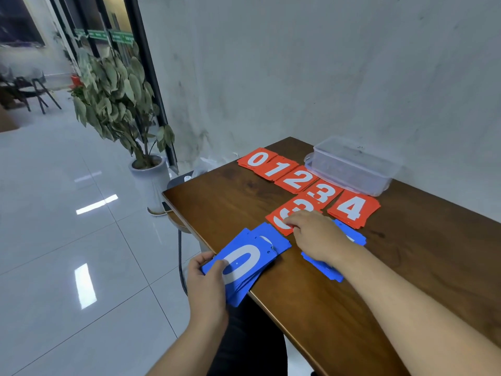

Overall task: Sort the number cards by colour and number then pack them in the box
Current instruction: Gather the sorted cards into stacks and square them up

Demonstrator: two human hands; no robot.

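Left hand gripped the fanned blue stack at the table edge, while right hand, fingers bent onto a loose red card just below the 3 pile, pinch or press indeterminate, should seat it squarely, clear of the 4 pile, with the box standing behind.

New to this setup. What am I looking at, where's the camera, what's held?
No machine: a person's two bare hands, filmed by one camera on their head, looking down. On the wooden table lie red card piles showing 0, 1, 2, 3, 4, with a clear plastic box beside them. The left hand grips a blue card stack, 0 on top. The right hand touches a loose red card; whether its fingers grip it is unclear. More blue cards lie under that forearm.
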